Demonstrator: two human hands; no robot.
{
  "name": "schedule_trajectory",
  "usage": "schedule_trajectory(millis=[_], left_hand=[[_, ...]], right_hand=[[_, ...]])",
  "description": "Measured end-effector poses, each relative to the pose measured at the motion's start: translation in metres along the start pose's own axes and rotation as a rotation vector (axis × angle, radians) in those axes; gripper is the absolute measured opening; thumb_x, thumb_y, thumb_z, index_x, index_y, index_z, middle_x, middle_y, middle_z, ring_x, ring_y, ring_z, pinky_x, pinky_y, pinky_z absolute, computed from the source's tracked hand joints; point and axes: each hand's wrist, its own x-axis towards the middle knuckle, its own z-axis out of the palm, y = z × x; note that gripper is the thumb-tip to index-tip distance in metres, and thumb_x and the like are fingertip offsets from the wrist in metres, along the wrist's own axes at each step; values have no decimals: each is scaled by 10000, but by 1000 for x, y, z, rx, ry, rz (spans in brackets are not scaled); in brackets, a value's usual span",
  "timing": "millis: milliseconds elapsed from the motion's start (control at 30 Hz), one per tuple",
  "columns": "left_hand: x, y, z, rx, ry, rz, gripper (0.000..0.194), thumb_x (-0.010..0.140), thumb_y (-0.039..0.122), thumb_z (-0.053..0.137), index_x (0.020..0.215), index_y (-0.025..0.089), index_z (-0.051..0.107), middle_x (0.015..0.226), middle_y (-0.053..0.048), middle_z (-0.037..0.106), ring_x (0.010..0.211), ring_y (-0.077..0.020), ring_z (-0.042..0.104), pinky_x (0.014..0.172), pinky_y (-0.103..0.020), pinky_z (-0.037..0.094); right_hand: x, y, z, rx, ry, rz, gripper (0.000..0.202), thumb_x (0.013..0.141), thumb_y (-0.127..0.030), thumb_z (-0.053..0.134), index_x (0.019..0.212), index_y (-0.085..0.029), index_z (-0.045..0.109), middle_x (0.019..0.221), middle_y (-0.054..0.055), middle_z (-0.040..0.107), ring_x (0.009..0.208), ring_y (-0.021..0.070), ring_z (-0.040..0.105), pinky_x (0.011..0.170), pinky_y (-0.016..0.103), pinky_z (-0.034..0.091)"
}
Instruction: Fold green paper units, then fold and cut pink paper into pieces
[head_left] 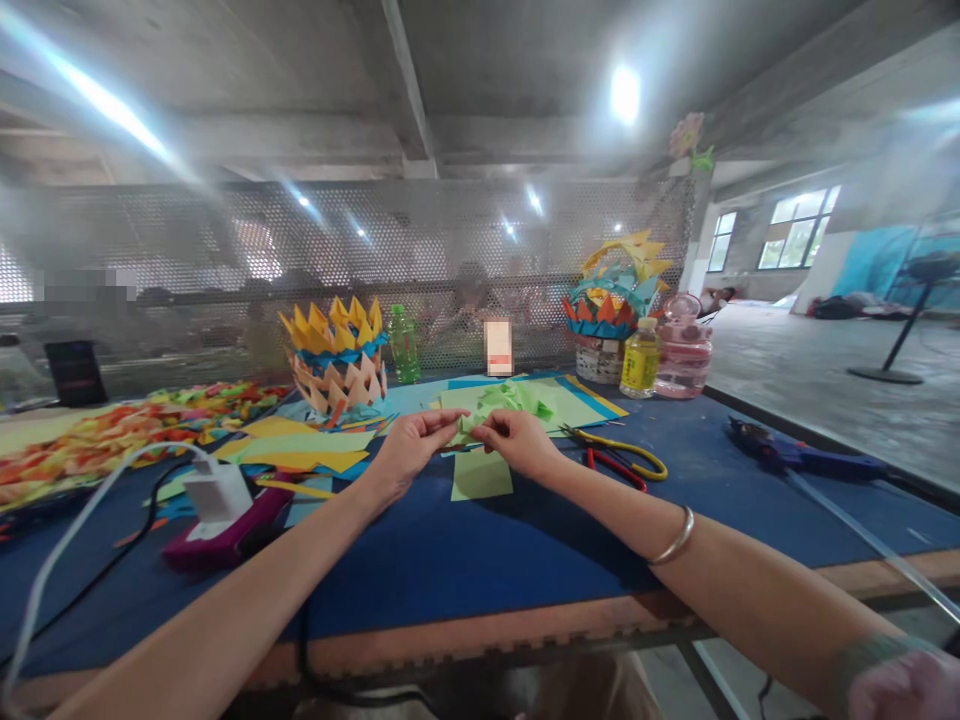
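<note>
Between my two hands is a small piece of light green paper [466, 428], partly folded. My left hand [420, 445] pinches its left side, thumb against forefinger. From the other side my right hand [516, 440] pinches it too, a silver bangle on that wrist. Just below them a flat square of green paper [481, 476] lies on the blue table top. Behind my hands a heap of folded green paper pieces [525, 400] rests on larger coloured sheets [581, 408]. The fine folds under my fingertips are hidden.
Right of my hands lie yellow-and-red-handled pliers [630, 460] and a blue glue gun [810, 458]. Paper baskets [337, 365] and bottles [640, 360] stand at the back. On the left are a purple power strip [225, 535] with a white plug and a pile of folded paper [112, 445].
</note>
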Motion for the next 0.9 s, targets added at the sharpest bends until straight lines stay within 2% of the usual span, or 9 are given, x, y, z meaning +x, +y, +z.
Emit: schedule_trajectory(millis=[167, 300, 467, 567, 900], left_hand=[[0, 1, -1, -10, 15, -56, 524, 573, 514, 817, 910, 123, 731, 886, -69, 748, 780, -186, 693, 810, -322, 537], [1, 1, -4, 92, -65, -118, 481, 549, 473, 847, 841, 111, 722, 756, -80, 745, 717, -180, 697, 732, -288, 543], [3, 0, -6, 163, -48, -150, 347, 593, 430, 834, 679, 122, 699, 661, -67, 730, 607, -145, 677, 631, -244, 542], [3, 1, -5, 172, -36, -180, 285, 640, 380, 815, 665, 127, 686, 658, -64, 732, 602, -144, 683, 615, -235, 545], [3, 2, -4, 160, -23, -203, 262, 698, 341, 779, 702, 116, 644, 649, -72, 727, 584, -163, 691, 605, -260, 553]], right_hand=[[2, 4, 0, -14, 51, -3, 237, 827, -223, 639, 603, -166, 584, 559, -33, 593, 526, 90, 460, 541, 223, 321], [2, 5, 0, -6, 70, -5, 218, 819, -217, 644, 616, -168, 581, 561, -33, 596, 520, 89, 456, 535, 222, 321], [1, 4, 0, -11, 70, -15, 225, 814, -223, 655, 613, -168, 572, 568, -27, 606, 526, 90, 458, 541, 222, 324], [1, 4, 1, -22, 61, -26, 223, 814, -227, 655, 614, -169, 574, 565, -26, 606, 520, 91, 454, 538, 223, 323], [2, 4, 0, -21, 72, -52, 207, 815, -214, 651, 625, -167, 584, 553, -31, 592, 519, 89, 449, 537, 219, 323]])
